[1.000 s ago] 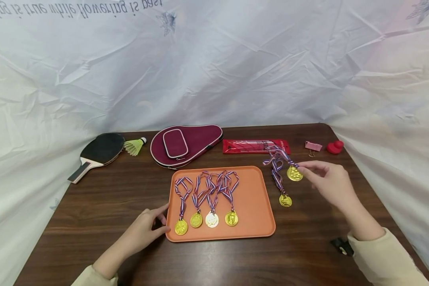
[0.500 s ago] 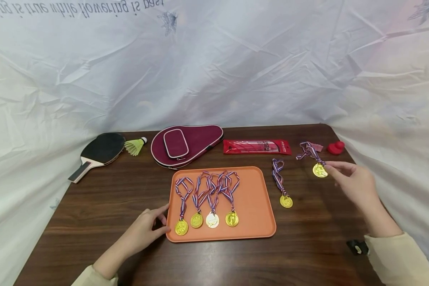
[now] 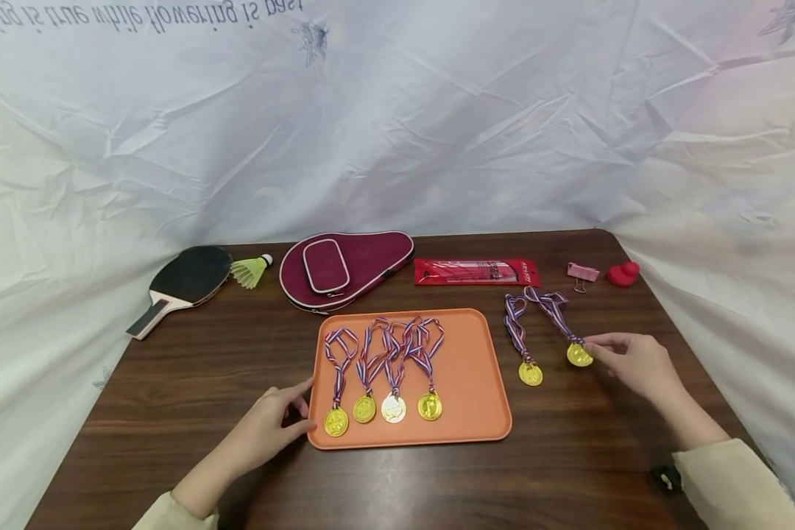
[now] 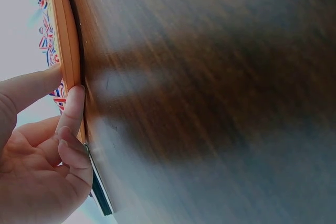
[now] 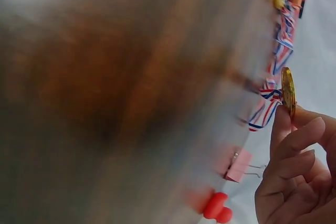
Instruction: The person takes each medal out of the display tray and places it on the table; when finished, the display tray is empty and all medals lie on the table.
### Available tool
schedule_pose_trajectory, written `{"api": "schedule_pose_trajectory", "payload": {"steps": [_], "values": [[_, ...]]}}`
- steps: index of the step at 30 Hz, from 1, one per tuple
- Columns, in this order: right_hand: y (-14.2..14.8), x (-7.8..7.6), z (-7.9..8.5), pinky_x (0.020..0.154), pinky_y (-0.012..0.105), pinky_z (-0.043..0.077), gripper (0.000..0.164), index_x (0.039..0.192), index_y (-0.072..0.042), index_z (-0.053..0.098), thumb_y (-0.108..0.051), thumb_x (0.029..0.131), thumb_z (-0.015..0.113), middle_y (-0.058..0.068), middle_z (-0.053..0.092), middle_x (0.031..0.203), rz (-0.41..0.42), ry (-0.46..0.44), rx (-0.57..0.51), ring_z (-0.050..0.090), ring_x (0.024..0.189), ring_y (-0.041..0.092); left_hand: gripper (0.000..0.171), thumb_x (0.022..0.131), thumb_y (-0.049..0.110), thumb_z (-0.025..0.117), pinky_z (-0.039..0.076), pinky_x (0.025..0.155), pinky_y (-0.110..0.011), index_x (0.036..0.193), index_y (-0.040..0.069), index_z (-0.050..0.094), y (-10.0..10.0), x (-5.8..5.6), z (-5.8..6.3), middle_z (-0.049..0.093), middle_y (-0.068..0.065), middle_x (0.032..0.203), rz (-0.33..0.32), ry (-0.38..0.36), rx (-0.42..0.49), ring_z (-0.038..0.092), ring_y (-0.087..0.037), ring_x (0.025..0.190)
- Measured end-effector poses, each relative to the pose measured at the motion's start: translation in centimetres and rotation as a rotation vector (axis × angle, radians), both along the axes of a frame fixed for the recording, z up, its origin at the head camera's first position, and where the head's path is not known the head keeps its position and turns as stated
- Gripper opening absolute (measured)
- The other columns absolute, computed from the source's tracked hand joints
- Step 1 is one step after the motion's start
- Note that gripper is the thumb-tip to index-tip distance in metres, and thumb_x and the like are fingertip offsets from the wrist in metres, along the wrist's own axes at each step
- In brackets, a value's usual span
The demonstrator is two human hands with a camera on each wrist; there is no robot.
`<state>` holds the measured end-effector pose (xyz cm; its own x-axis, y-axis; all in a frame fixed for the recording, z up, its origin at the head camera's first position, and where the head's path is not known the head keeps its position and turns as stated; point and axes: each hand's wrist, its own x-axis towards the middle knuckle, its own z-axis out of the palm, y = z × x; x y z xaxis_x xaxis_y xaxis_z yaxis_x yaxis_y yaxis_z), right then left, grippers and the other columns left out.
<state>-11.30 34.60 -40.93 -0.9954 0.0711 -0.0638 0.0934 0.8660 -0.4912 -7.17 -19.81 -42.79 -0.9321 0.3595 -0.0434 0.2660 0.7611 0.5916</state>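
Observation:
In the head view my left hand [image 3: 271,423] holds the left edge of an orange tray [image 3: 473,375]; the left wrist view shows thumb and fingers at its rim. On the tray lie gold medals [image 3: 336,422] and a silver medal [image 3: 393,407], their striped ribbons towards the back. To the right of the tray, my right hand [image 3: 636,364] pinches a gold medal [image 3: 579,354] at its edge between thumb and finger. Its red, white and blue ribbon [image 3: 555,313] trails up and left. Beside it, another gold medal [image 3: 531,373] with a ribbon lies on the table.
Along the back lie a table tennis bat [image 3: 192,276], a green shuttlecock [image 3: 248,272], a maroon bat case [image 3: 374,258] and a red packet [image 3: 477,271]. A pink binder clip [image 3: 583,272] and a red rubber duck-like object [image 3: 623,274] sit back right on the brown table [image 3: 397,486].
My right hand has carried the gold medal right, then back towards me and slightly left, so its ribbon now lies beside the other loose medal's. My left hand has stayed at the tray.

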Motion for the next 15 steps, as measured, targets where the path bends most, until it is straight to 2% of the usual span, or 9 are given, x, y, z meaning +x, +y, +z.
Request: {"api": "schedule_pose_trajectory", "payload": {"steps": [10,15], "values": [[-0.3,0.6,-0.9,0.048,0.029,0.037,0.042,0.103,-0.01,0.068,-0.045,0.083,0.058,0.0,0.061,0.065,0.041,-0.093,-0.014,0.053,0.056,0.014,0.061,0.076,0.022,0.072,0.031,0.057,-0.022,0.129,0.004,0.048,-0.1,-0.1,-0.2,0.053,0.012,0.074,0.015,-0.012,-0.014,0.037,-0.011,0.067],[-0.3,0.8,-1.2,0.052,0.03,0.038,0.041,0.104,-0.009,0.067,-0.043,0.081,0.061,0.002,0.066,0.079,0.04,-0.136,-0.017,0.055,0.057,0.013,0.061,0.076,0.021,0.072,0.031,0.057,-0.023,0.128,0.003,0.048,-0.1,-0.1,-0.3,0.052,0.013,0.074,0.009,0.001,-0.005,0.037,-0.011,0.068]]}}
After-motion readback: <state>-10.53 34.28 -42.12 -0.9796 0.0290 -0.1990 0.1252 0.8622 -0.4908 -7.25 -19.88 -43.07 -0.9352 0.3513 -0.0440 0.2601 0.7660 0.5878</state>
